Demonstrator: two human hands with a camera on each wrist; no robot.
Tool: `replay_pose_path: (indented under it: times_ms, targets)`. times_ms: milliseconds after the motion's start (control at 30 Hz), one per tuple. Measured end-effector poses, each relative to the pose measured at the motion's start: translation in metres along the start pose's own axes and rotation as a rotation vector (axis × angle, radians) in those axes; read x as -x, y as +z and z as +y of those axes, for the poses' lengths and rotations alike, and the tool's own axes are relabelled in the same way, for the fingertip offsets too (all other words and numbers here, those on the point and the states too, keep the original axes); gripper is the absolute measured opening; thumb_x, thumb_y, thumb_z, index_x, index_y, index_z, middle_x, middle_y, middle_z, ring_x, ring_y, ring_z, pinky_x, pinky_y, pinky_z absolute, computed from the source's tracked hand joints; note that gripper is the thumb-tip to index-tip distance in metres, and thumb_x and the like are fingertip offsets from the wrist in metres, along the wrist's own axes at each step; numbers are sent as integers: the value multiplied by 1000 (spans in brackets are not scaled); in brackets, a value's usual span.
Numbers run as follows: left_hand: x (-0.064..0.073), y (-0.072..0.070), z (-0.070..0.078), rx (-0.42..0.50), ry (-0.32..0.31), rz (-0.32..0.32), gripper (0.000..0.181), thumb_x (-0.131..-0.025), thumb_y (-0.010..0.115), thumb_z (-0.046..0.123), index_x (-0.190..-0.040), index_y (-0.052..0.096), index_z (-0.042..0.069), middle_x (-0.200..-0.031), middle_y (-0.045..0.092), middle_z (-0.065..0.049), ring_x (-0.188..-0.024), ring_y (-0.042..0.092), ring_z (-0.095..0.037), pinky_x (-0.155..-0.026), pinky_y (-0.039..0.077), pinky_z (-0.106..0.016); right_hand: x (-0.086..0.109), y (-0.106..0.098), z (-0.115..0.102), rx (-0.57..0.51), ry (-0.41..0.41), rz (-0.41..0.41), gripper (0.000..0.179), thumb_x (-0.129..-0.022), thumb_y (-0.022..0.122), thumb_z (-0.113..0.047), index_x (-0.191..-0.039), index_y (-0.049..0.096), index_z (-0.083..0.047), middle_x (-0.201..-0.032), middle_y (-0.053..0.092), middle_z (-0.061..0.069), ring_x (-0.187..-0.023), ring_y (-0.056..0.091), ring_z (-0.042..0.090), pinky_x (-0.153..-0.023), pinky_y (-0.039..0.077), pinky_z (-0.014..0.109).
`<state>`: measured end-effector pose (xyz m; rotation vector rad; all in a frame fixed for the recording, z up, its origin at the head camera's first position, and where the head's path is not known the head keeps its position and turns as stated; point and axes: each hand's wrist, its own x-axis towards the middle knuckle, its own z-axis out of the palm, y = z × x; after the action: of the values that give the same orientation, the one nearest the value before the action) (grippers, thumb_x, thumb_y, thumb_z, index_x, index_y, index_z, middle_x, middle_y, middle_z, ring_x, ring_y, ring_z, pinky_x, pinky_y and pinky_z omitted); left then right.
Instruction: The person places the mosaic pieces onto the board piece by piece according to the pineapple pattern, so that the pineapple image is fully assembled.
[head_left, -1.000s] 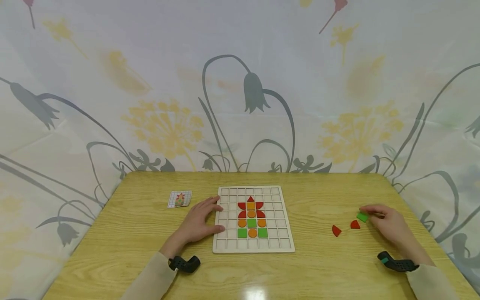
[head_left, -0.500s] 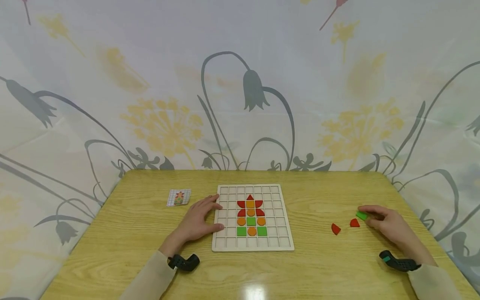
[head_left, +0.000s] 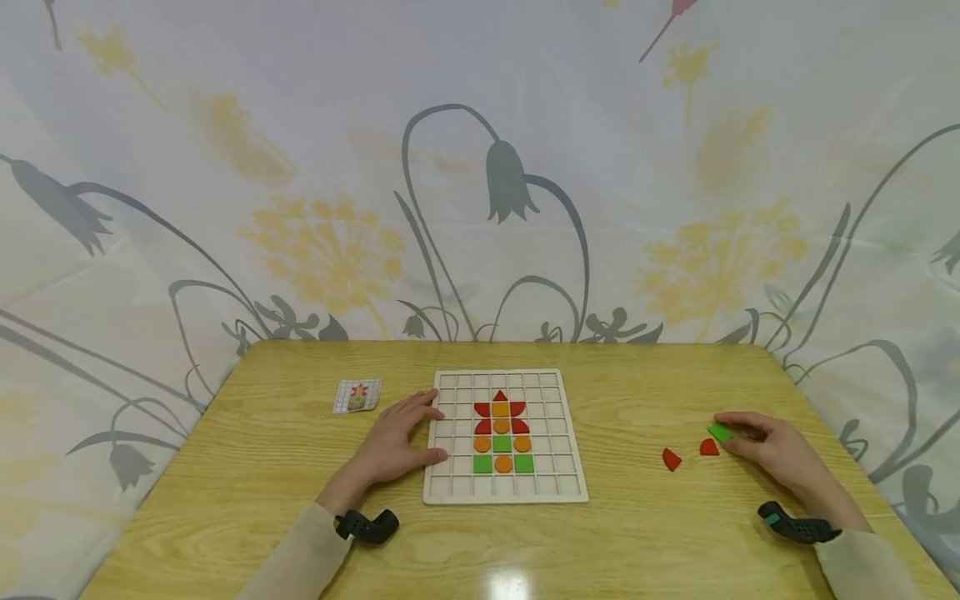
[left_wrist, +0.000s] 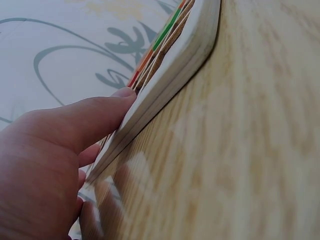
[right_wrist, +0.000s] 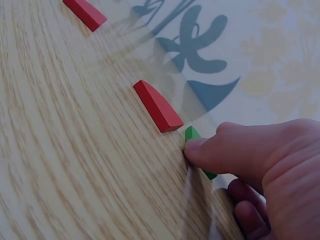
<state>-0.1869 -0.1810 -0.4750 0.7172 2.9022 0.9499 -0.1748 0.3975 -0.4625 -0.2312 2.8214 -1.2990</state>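
Note:
A white grid board [head_left: 558,492] lies mid-table, bearing a figure of red, orange and green tiles. My left hand [head_left: 393,442] rests at its left edge, fingers spread; in the left wrist view the thumb [left_wrist: 107,112] touches the rim. Over on the right, my right hand [head_left: 776,446] pinches a green square tile [head_left: 720,432] low at the table. The right wrist view has the thumb against this green tile [right_wrist: 191,133], while the other fingertips are partly hidden. Just left of it lie two red quarter-circle tiles, a nearer one [head_left: 708,447] and a farther one [head_left: 671,459].
A small paper card [head_left: 356,396] with a printed grid figure lies left of the board. The wooden table [head_left: 637,542] ends at a flower-patterned cloth [head_left: 637,167] behind. Each wrist wears a black band.
My right hand has shifted slightly left with the green tile, closer to the nearer red piece. The left hand stays at the board's edge.

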Motion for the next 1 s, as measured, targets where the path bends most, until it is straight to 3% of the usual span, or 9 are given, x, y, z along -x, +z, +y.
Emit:
replay_pose_path:
  times_ms: [267, 733, 1000]
  targets:
    - [1, 1, 0, 3, 13, 6, 55, -85, 74, 46, -129, 62, 16, -160, 33, -4, -148, 23, -31, -116, 18, -58, 0, -1, -4, 37, 18, -35, 50, -93, 73, -22, -134, 59, 3, -128, 63, 20, -99, 49, -16, -76, 46, 12]
    - [0, 0, 0, 5, 19, 11, 56, -85, 74, 48, -129, 62, 16, -160, 34, -4, -149, 23, -30, -116, 18, -59, -1, 8, -5, 107, -4, 61, 45, -91, 75, -22, -127, 63, 3, -121, 65, 24, -90, 52, -15, -72, 48, 13]
    - [0, 0, 0, 10, 17, 3, 55, -85, 74, 47, -129, 62, 16, -160, 34, -5, -149, 23, -30, -116, 18, -58, -2, 12, -21, 167, 5, 65, 46, -95, 71, -29, -129, 63, 1, -122, 62, 24, -97, 62, 21, -70, 50, 22]
